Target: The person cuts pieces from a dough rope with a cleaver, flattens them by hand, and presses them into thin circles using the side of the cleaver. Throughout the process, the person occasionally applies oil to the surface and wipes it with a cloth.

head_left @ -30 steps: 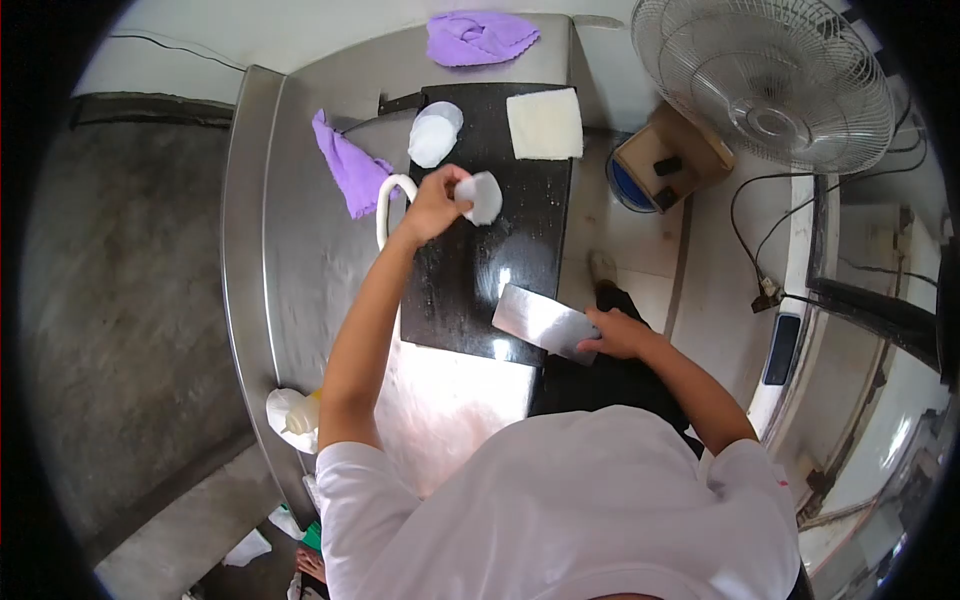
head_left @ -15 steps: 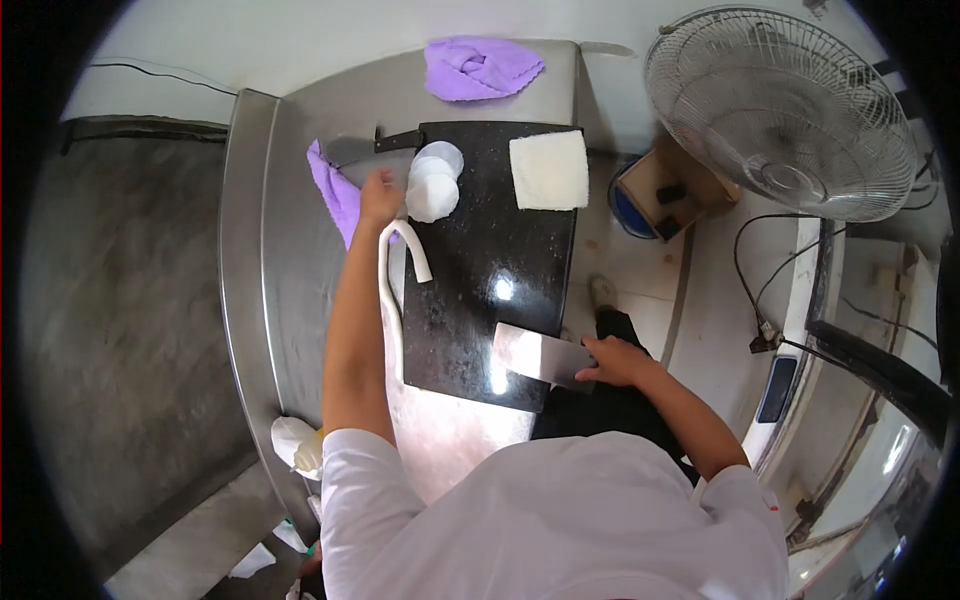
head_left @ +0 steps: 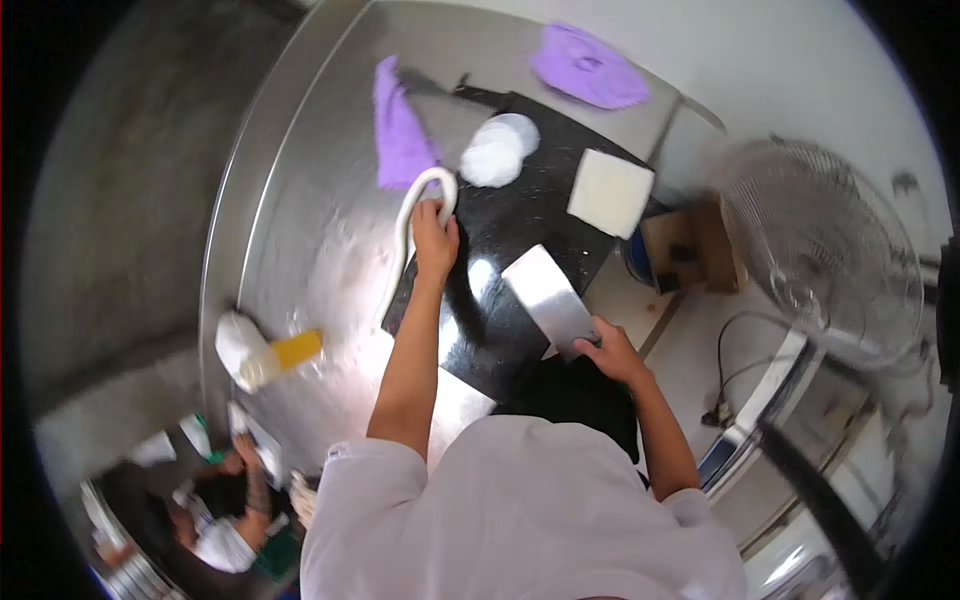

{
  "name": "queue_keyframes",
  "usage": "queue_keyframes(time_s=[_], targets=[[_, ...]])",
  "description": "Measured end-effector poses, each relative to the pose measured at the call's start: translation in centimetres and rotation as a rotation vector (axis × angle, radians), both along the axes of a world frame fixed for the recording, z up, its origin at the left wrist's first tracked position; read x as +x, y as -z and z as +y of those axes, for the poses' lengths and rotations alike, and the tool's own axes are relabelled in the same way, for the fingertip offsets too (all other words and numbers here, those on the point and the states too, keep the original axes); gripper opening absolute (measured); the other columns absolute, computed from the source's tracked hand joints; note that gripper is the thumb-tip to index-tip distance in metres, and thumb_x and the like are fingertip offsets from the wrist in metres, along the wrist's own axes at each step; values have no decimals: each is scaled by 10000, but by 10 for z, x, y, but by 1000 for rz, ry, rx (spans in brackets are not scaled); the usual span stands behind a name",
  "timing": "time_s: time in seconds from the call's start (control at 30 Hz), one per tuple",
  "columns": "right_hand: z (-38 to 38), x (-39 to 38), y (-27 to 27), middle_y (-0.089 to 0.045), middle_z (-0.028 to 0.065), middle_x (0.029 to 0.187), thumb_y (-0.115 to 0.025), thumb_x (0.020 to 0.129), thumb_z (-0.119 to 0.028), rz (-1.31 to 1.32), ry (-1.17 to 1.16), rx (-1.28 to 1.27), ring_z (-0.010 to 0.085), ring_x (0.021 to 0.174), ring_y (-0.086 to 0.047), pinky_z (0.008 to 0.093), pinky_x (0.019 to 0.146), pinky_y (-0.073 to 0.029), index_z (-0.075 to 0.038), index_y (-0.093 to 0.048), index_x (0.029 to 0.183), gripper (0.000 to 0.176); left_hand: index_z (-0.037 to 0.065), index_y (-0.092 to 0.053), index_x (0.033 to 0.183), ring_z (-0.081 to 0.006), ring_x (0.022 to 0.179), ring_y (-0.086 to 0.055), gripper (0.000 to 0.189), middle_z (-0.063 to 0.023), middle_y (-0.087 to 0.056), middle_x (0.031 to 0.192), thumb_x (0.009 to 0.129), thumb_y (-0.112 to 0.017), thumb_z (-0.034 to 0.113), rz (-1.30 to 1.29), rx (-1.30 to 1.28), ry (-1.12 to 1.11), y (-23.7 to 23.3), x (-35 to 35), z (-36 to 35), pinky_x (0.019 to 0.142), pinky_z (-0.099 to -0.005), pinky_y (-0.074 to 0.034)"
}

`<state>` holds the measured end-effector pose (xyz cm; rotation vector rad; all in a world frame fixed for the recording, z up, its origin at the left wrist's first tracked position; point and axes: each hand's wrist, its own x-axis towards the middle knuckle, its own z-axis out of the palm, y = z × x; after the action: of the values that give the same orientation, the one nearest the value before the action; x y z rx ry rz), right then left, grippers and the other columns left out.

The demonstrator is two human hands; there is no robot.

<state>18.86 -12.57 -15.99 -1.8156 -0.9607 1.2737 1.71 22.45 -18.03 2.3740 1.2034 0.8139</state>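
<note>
My left hand [head_left: 436,240] closes around the free end of a long white dough rope [head_left: 402,238], which bends over at the top and trails down along the left edge of the black board [head_left: 520,225]. My right hand [head_left: 612,352] grips a wide-bladed cleaver [head_left: 550,298] by its handle end. Its shiny blade lies over the right part of the board, tip pointing up and left. Beyond my left hand, a small heap of white round pieces [head_left: 493,158] sits on the board. A folded cream cloth [head_left: 612,192] rests at the board's far right corner.
Purple cloths lie on the steel counter, one at the left [head_left: 400,135] and one at the back [head_left: 588,66]. A black-handled knife [head_left: 483,93] lies beyond the board. A bottle of yellow liquid [head_left: 290,352] stands left. A fan [head_left: 820,250] is right; another person [head_left: 235,515] is lower left.
My left hand has come back from near the white round pieces and taken hold of the dough rope's end. The cleaver has turned more upright. The whole view has rotated.
</note>
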Motion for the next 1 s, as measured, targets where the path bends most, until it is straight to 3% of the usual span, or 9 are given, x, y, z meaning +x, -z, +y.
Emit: queue_keyframes(time_s=[0.1,0.17,0.27,0.43,0.7,0.83,0.93,0.97,1.0], targets=[[6,4,-2,-727,193,1070,-703,917,-158,79,101,-14,310,1032,-695,415,909,-518,10,-607,1233,371,-5,-627,995,-441,928,-630,236,-230,-649,962,768,-680,-36,-62,-195,-50,-27,-27,5,840,-481,-505],[10,9,8,-716,134,956,-694,925,-125,2,61,89,224,811,-692,377,731,-549,4,-606,1214,329,-9,-643,1000,-431,948,-643,239,-236,-655,992,769,-703,-17,-45,-249,-108,-44,-50,-8,833,-482,-510],[24,4,-6,-553,30,718,-659,968,-149,232,181,123,86,486,-483,267,419,-381,-27,-554,1228,306,-10,-653,1010,-428,961,-644,260,-229,-659,997,762,-730,-5,-76,-389,-142,-53,-91,-58,841,-476,-513],[77,-32,-32,-516,27,692,-602,1004,-154,319,301,140,114,492,-492,284,441,-407,-23,-515,1188,242,16,-679,1110,-365,992,-627,331,-176,-668,1113,788,-732,-42,-40,-108,-143,-25,-130,-161,889,-434,-512],[132,-99,-48,-502,44,743,-568,1028,-157,446,325,277,133,526,-498,303,483,-435,-33,-477,1172,211,15,-684,1156,-358,999,-627,383,-149,-699,1081,782,-700,-63,-282,-71,-291,13,-148,-181,900,-422,-518],[135,-117,-43,-487,40,710,-585,1032,-198,449,363,296,143,513,-494,308,480,-428,-73,-470,1223,256,15,-677,1161,-341,1013,-634,404,-137,-701,1111,766,-748,-19,-195,-57,-181,-4,-162,-172,908,-419,-521],[132,-127,-46,-529,48,776,-566,1045,-207,413,371,304,146,587,-529,313,547,-463,-75,-470,1236,251,17,-617,1259,-284,1007,-675,474,-106,-717,1056,822,-771,118,-211,63,-392,-33,-161,-173,899,-398,-523],[133,-134,-43,-555,56,827,-538,1056,-207,406,381,380,134,637,-536,287,580,-467,-68,-474,1252,248,17,-617,1259,-284,1007,-675,474,-106,-717,1056,822,-771,118,-212,59,-392,-31,-158,-181,899,-398,-523],[133,-140,-40,-582,63,878,-510,1068,-208,401,393,458,123,687,-543,262,613,-471,-62,-478,1268,250,12,-614,1234,-253,961,-681,424,-96,-710,1032,866,-754,167,-443,-379,-282,-29,-151,-190,866,-380,-531]])
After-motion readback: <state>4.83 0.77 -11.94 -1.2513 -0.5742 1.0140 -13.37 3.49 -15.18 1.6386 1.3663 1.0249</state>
